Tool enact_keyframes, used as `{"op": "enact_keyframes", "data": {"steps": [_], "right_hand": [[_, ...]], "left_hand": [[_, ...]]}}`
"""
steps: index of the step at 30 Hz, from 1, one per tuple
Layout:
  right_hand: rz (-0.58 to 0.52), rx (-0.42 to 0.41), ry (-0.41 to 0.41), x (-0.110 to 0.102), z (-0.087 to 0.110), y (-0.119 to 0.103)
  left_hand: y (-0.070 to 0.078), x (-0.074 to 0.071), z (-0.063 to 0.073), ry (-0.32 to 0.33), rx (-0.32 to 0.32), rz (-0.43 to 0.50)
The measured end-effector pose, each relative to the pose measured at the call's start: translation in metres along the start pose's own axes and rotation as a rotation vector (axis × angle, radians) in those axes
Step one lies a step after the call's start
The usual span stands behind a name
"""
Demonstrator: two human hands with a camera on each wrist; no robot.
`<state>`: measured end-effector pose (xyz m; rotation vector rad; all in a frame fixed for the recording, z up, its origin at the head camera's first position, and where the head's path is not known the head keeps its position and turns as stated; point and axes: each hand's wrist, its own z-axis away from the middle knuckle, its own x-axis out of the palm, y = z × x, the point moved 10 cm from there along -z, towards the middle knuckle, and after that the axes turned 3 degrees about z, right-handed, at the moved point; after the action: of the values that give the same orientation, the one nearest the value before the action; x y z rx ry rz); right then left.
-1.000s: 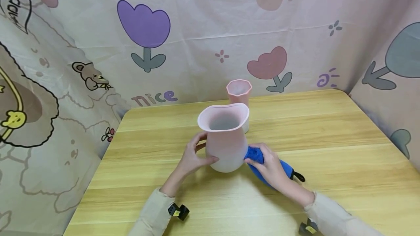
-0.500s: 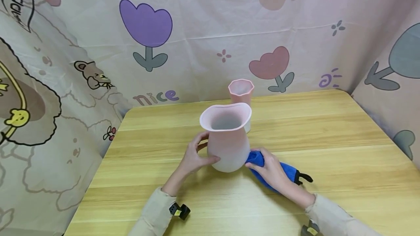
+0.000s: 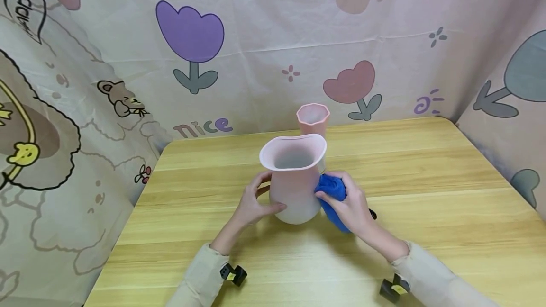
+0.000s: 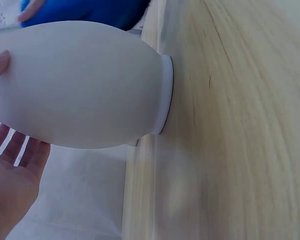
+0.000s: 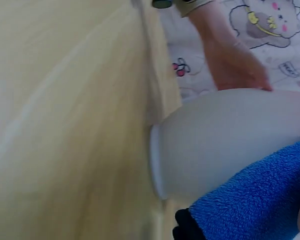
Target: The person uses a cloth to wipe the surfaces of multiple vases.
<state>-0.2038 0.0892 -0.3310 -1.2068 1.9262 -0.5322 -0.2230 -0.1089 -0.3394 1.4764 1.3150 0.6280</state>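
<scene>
A wide-mouthed vase (image 3: 294, 193), pink at its wavy rim and fading to white below, stands upright on the table. My left hand (image 3: 252, 205) holds it from the left, thumb in front and fingers round the back; the left wrist view shows the vase's base (image 4: 165, 95) on the wood. My right hand (image 3: 351, 205) grips a bunched blue cloth (image 3: 332, 188) against the vase's right side. In the right wrist view the fluffy towel (image 5: 255, 195) lies along the vase wall, with a black end near the base. Most of my right fingers are hidden.
Close behind the vase stands a second, slimmer pink vase (image 3: 313, 117) with a faceted rim, partly hidden. The wooden table (image 3: 426, 179) reaches back to a printed cloth backdrop (image 3: 256, 27), which also hangs at both sides.
My right hand first slid slightly down, then moved up along the vase's right side with the blue cloth. The cloth's black loop is now mostly hidden. My left hand keeps its hold.
</scene>
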Motion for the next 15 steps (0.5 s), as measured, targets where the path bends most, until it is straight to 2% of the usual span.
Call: {"op": "enact_keyframes", "data": {"steps": [10, 15], "right_hand": [[-0.12, -0.038, 0.133, -0.016, -0.029, -0.035], [-0.186, -0.042, 0.215, -0.025, -0.032, -0.042]], "left_hand": [[0.001, 0.0, 0.0, 0.004, -0.001, -0.01], [0.002, 0.001, 0.0, -0.001, -0.001, -0.014]]}}
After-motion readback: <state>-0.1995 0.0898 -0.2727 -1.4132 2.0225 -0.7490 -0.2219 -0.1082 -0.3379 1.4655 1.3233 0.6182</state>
